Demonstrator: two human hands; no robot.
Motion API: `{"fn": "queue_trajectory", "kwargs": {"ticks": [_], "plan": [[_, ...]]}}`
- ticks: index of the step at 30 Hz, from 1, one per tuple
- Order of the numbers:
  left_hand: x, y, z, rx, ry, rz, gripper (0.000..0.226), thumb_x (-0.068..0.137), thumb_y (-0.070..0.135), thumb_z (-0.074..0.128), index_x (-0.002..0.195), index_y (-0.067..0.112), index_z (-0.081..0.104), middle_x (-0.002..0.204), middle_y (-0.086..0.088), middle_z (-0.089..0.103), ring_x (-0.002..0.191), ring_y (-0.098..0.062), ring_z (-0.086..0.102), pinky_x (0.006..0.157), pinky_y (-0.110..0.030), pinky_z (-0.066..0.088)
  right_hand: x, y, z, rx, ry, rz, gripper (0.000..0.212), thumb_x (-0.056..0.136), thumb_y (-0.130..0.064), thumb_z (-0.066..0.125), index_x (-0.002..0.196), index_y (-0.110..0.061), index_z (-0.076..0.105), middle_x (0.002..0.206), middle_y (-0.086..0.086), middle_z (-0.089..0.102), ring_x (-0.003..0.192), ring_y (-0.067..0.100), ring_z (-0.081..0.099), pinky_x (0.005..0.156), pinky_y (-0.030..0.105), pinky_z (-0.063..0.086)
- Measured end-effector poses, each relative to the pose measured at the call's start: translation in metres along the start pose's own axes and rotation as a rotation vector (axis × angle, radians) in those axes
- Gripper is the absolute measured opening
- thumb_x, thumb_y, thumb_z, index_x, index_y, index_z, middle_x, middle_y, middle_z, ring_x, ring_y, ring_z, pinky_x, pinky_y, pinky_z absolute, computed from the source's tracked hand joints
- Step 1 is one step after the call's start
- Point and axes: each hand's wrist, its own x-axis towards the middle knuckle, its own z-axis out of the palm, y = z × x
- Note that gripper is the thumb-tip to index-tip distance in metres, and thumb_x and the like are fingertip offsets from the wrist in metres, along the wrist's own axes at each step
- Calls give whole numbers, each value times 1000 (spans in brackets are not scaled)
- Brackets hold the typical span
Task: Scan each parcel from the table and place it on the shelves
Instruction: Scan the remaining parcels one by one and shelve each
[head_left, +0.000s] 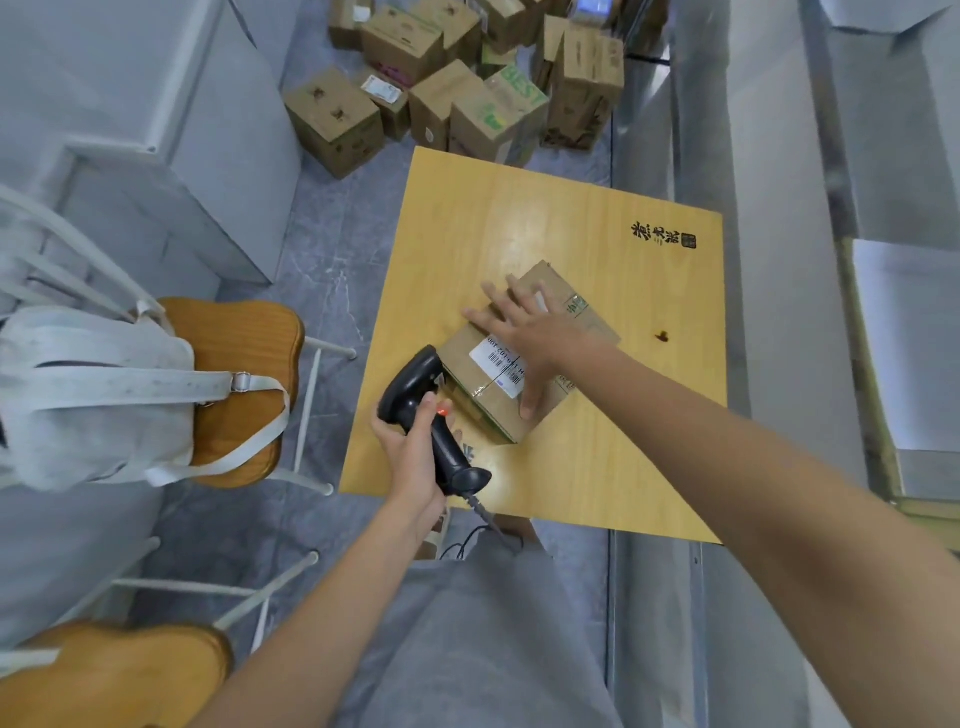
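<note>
Grey marbled flooring runs between pale cabinets on the left and pale shelving (779, 312) down the right side, with a heap of brown cartons (447, 88) piled on the floor beyond the far edge of the table; nearer, two wooden-seated chairs stand on the left, one carrying a grey bag (98, 395); the yellow wooden table (597, 467) fills the middle, bare but for printed characters near its far corner, a small dark spot and one parcel; that parcel (498, 410), a flat brown cardboard box taped along its seam with a white barcode label (496, 364) on top, lies near the table's middle, turned at an angle; the right hand (524, 332) lies flat on its top face, fingers spread and straight, thumb reaching to the near edge, pressing rather than gripping; the left hand (415, 447) is wrapped round the handle of a black barcode scanner (431, 415), whose head points at the label from just beside the box, its cord trailing off the near edge; the box looks stiff and probably light, its tape possibly slick, so I would take it by the two long side edges, or under one end, keeping the label upward and uncovered.
</note>
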Motion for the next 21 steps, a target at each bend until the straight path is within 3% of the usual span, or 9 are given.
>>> {"fn": "queue_trajectory", "kwargs": {"ticks": [3, 6, 11, 14, 16, 18, 21], "plan": [[4, 2, 11, -76, 12, -20, 58, 100, 20, 67, 143, 23, 28, 108, -12, 71, 104, -29, 73, 94, -49, 57, 15, -7, -6, -130, -36, -68, 163, 44, -63, 92, 156, -32, -22, 167, 5, -19, 153, 34, -18, 121, 61, -4], [6, 7, 12, -92, 21, 15, 42, 100, 20, 67, 129, 30, 38, 101, -9, 72, 96, -25, 73, 80, -41, 59, 13, -2, -5, -23, -20, -30, 159, 40, -67, 91, 158, -34, -9, 162, 7, 13, 151, 33, 7, 121, 57, 8], [3, 6, 4, -83, 74, 32, 33, 100, 22, 66, 113, 39, 40, 99, -5, 72, 100, -23, 71, 74, -36, 56, -15, 13, 25, 434, 60, 376, 149, 46, -90, 71, 158, -26, -2, 156, 15, 26, 143, 42, 26, 115, 61, 23], [0, -4, 6, -105, 57, -25, 40, 100, 22, 66, 126, 29, 36, 102, -8, 70, 93, -24, 70, 66, -38, 54, -27, -3, 42, 615, 71, 567, 149, 48, -96, 64, 159, -24, -4, 156, 14, 26, 141, 40, 28, 107, 58, 31], [-3, -11, 12, -98, 31, -62, 52, 99, 23, 67, 137, 25, 32, 104, -8, 71, 100, -29, 69, 75, -45, 55, -33, -17, 52, 708, 142, 653, 145, 51, -97, 61, 159, -21, -1, 155, 13, 30, 139, 39, 31, 104, 56, 32], [-1, -13, 17, -92, 28, -65, 49, 99, 24, 67, 135, 27, 33, 104, -8, 72, 113, -35, 68, 93, -55, 54, -41, -25, 61, 807, 212, 688, 138, 58, -92, 62, 159, -19, 3, 153, 11, 33, 138, 37, 33, 104, 55, 31], [10, -5, 18, -131, 45, -30, 47, 100, 21, 66, 133, 31, 34, 99, -8, 72, 104, -29, 70, 98, -55, 55, -61, -35, 75, 865, 326, 663, 124, 68, -77, 71, 159, -18, 12, 148, 9, 38, 133, 34, 37, 102, 50, 32]]}}
